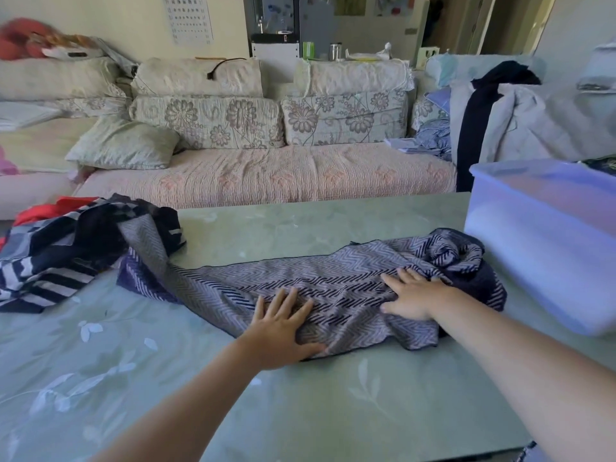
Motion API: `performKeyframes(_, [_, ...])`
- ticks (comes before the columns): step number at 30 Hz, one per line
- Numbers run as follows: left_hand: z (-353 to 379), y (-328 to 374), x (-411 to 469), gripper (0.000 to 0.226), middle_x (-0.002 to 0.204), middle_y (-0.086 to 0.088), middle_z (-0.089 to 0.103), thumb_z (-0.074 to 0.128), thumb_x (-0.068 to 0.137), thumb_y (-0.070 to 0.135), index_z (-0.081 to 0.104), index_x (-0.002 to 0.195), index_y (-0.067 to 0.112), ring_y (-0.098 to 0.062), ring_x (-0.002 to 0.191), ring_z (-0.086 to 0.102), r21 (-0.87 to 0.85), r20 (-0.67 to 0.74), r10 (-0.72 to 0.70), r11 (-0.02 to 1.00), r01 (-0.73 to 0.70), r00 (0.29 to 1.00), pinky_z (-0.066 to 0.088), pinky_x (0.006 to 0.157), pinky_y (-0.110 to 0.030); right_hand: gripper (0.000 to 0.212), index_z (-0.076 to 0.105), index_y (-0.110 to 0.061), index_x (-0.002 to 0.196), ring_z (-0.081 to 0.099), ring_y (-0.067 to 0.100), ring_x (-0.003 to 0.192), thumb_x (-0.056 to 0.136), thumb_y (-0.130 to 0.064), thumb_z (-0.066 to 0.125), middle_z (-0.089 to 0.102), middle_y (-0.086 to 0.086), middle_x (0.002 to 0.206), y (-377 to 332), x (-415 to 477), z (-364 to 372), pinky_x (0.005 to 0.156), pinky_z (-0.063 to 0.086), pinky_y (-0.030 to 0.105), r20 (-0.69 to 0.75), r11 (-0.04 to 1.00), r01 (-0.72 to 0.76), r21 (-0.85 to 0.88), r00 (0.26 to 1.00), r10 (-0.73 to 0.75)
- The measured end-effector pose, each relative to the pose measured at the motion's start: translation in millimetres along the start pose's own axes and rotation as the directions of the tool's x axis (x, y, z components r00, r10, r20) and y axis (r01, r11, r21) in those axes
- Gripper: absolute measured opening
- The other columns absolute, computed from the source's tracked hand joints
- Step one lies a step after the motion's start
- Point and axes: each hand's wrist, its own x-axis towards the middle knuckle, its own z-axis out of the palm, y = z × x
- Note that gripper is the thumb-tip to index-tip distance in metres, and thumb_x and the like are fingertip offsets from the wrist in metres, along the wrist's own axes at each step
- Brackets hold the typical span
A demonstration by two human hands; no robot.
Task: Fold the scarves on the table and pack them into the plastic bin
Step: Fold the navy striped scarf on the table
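A grey and navy zigzag scarf [333,278] lies stretched across the middle of the green table [333,411], its right end bunched up beside the bin. My left hand [280,331] rests flat on the scarf's near edge, fingers spread. My right hand [413,296] presses flat on the scarf further right, fingers apart. A translucent plastic bin [540,235] stands at the table's right side. A heap of other scarves [66,248], navy, striped and red, sits at the table's left end, with the zigzag scarf's left end running into it.
A floral sofa [266,175] with cushions runs behind the table. Clothes, among them a dark garment [476,121], hang over furniture at the back right. The table's near right corner [520,445] is in view.
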Motion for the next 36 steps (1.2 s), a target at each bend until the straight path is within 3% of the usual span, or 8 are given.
performKeyframes(6, [-8,17,12,0.085,0.162,0.004,0.005,0.040,0.083,0.074,0.019,0.153,0.031,-0.021,0.149,0.002,-0.160,-0.248,0.108,0.976,-0.150,0.963,0.006,0.121,-0.051,0.069,0.019,-0.024,0.158,0.017,0.025,0.150,0.093,-0.029,0.044,0.017,0.005,0.165,-67,-20,-9,0.122,0.017,0.046,-0.337,0.958,0.287,-0.032,0.899,-0.280])
performKeyframes(10, [-21,-24,5,0.038,0.119,-0.004,0.040,0.040,0.087,0.039,0.047,0.117,0.017,-0.025,0.109,0.038,-0.213,-0.509,-0.103,0.977,-0.008,0.855,0.041,0.094,-0.046,0.058,0.020,-0.021,0.158,0.011,0.021,0.153,0.104,-0.031,0.037,0.013,0.004,0.166,-112,-24,0,0.124,0.014,0.040,-0.351,0.866,0.498,0.029,0.817,-0.458])
performKeyframes(13, [-11,-60,-13,0.040,0.126,-0.009,0.035,0.055,0.093,0.031,0.043,0.126,0.012,-0.032,0.118,0.036,-0.196,-0.400,-0.267,0.959,0.202,0.877,0.037,0.103,-0.044,0.073,0.007,-0.026,0.160,0.002,0.023,0.154,0.101,-0.050,0.044,0.001,0.005,0.167,-130,-22,12,0.123,0.008,0.042,-0.265,0.857,0.515,-0.017,0.824,-0.500])
performKeyframes(17, [-9,-87,-44,0.093,0.160,-0.015,0.001,0.041,0.089,0.071,0.010,0.153,0.012,-0.036,0.148,0.004,-0.165,-0.121,-0.426,0.899,0.405,0.897,0.014,0.120,-0.044,0.094,-0.008,-0.037,0.158,-0.011,0.022,0.153,0.090,-0.070,0.049,-0.014,0.001,0.167,-142,-19,19,0.123,0.001,0.052,-0.147,0.856,0.516,-0.022,0.846,-0.513])
performKeyframes(21, [-20,-94,-76,0.139,0.161,-0.015,0.004,0.010,0.049,0.105,0.004,0.155,0.015,-0.039,0.146,0.018,0.015,0.011,-0.511,0.860,0.511,0.860,0.034,0.110,-0.044,0.118,-0.017,-0.043,0.154,-0.017,0.023,0.152,0.073,-0.081,0.060,-0.023,-0.002,0.164,-156,-24,15,0.119,0.000,0.064,-0.074,0.865,0.500,-0.024,0.862,-0.501])
performKeyframes(26, [-31,-107,-118,0.110,0.153,-0.009,0.034,0.036,0.072,0.091,0.022,0.154,0.019,-0.029,0.136,0.041,0.156,0.170,-0.540,0.840,0.519,0.824,0.041,0.104,-0.039,0.130,-0.011,-0.044,0.155,-0.018,0.024,0.152,0.060,-0.083,0.069,-0.021,0.001,0.164,-180,-33,7,0.117,-0.002,0.064,0.046,0.884,0.460,-0.086,0.888,-0.458])
performKeyframes(30, [-39,-136,-128,0.034,0.129,-0.005,0.054,0.037,0.101,0.031,0.053,0.130,0.022,-0.028,0.116,0.054,0.142,-0.006,-0.438,0.889,0.435,0.899,0.047,0.088,-0.041,0.100,0.009,-0.041,0.157,-0.005,0.023,0.154,0.077,-0.081,0.053,-0.002,0.001,0.167,-202,-39,1,0.120,-0.002,0.059,-0.114,0.856,0.508,-0.099,0.848,-0.517])
performKeyframes(36, [-22,-188,-140,0.025,0.117,-0.011,0.048,0.047,0.096,0.012,0.057,0.117,0.023,-0.032,0.099,0.051,-0.232,-0.355,-0.556,0.831,0.505,0.752,0.048,0.076,-0.042,0.041,0.057,-0.029,0.132,0.044,0.021,0.128,0.094,-0.042,0.057,0.051,-0.001,0.132,-269,-41,2,0.106,0.036,0.036,-0.497,0.708,0.706,0.028,0.624,-0.603])
